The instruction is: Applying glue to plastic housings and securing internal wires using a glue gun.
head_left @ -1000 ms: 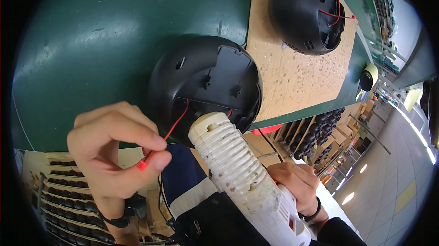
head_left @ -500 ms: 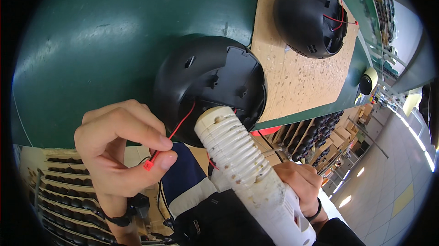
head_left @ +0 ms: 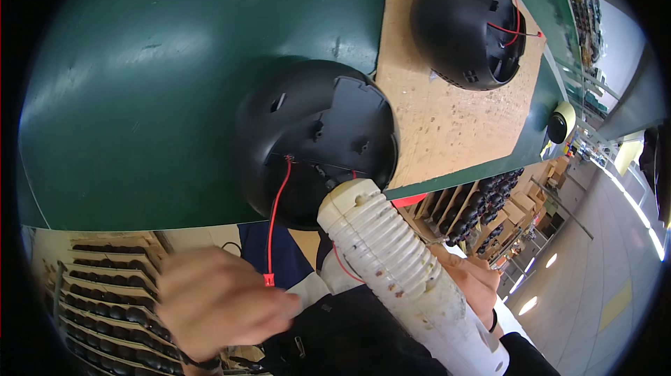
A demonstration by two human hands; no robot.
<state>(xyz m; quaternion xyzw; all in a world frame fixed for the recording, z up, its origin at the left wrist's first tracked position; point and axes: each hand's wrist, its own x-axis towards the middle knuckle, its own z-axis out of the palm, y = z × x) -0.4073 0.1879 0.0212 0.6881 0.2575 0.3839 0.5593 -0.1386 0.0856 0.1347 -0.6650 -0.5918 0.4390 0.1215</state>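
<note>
A black rounded shell (head_left: 258,131) sits at the green table's near edge, its open side facing me. From it a red wire (head_left: 279,198) hangs over the edge, ending in a small red connector (head_left: 269,279). My left hand (head_left: 224,299), smeared by motion, is just below that connector, which hangs apart from it; its fingers cannot be made out. My right hand (head_left: 472,282) is closed round a white gun-shaped tool (head_left: 391,243) with a ribbed, stained barrel. The barrel's end is in front of the shell's lower rim. Part of the hand is hidden behind the tool.
A second black shell (head_left: 454,26) with red wires stands on a cardboard sheet (head_left: 454,131) on the green table (head_left: 154,96). A black and cream round thing (head_left: 561,123) lies farther right. Racks of black parts (head_left: 105,292) stand below left and right (head_left: 482,205).
My left hand has let go of the red connector and moved down and to the right; the wire now hangs. The white tool has shifted slightly right and down.
</note>
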